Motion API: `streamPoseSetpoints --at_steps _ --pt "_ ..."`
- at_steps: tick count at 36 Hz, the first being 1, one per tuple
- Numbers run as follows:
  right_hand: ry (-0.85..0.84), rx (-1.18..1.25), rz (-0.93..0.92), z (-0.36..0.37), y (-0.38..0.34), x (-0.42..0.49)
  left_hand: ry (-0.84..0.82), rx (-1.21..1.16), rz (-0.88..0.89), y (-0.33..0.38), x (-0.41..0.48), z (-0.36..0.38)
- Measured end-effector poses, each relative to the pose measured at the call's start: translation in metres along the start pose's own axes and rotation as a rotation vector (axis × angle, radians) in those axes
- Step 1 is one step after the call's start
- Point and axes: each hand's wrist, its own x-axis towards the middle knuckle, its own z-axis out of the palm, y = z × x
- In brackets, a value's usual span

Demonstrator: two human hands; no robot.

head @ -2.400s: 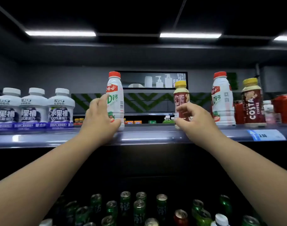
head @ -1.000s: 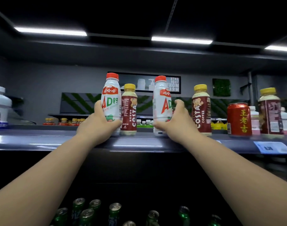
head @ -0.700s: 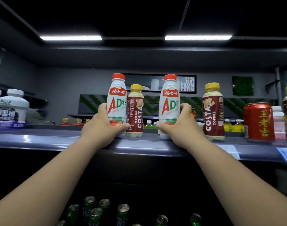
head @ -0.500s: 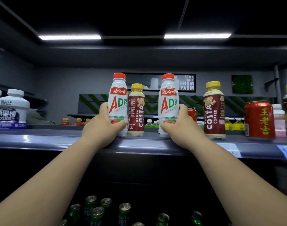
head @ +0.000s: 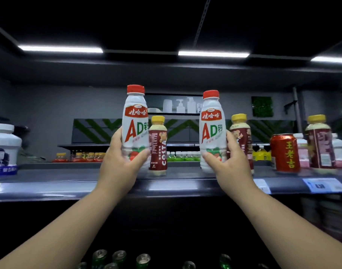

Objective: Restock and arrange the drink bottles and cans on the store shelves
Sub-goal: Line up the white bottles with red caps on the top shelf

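My left hand point(head: 120, 165) grips the lower part of a white AD milk bottle with a red cap point(head: 135, 125), held upright and lifted off the dark shelf point(head: 49, 183). My right hand point(head: 231, 164) grips a second white AD bottle point(head: 211, 129), also upright and just above the shelf. A brown Costa coffee bottle with a yellow cap point(head: 158, 146) stands on the shelf between the two. Another Costa bottle point(head: 241, 136) stands behind my right hand, partly hidden.
A red can point(head: 284, 153), a third Costa bottle point(head: 320, 144) and small pink bottles point(head: 303, 152) stand at the right. A white squat bottle point(head: 4, 150) sits far left. Price tags point(head: 324, 185) line the shelf edge. Green cans point(head: 119, 258) fill the shelf below.
Both AD bottles have risen off the shelf and moved apart, the right one further to the right. The view has shifted slightly right.
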Motion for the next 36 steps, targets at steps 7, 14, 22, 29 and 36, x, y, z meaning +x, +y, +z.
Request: streamPoseSetpoints --at_steps 7,14,22,29,36 --pt "0.075 0.131 0.045 -0.052 -0.009 -0.024 -0.150 -0.191 -0.014 0.038 -0.034 0.043" --pt "0.105 0.084 0.031 -0.157 -0.023 -0.036 -0.256 -0.273 0.005 0.112 -0.060 0.117" --pt "0.127 -0.077 0.021 -0.311 -0.011 -0.061 -0.328 -0.415 0.006 0.219 -0.112 0.243" --pt "0.101 -0.242 0.011 -0.442 0.013 -0.069 -0.342 -0.491 0.015 0.290 -0.162 0.357" --pt "0.151 -0.263 0.068 -0.528 0.054 -0.055 -0.409 -0.523 0.001 0.329 -0.187 0.452"
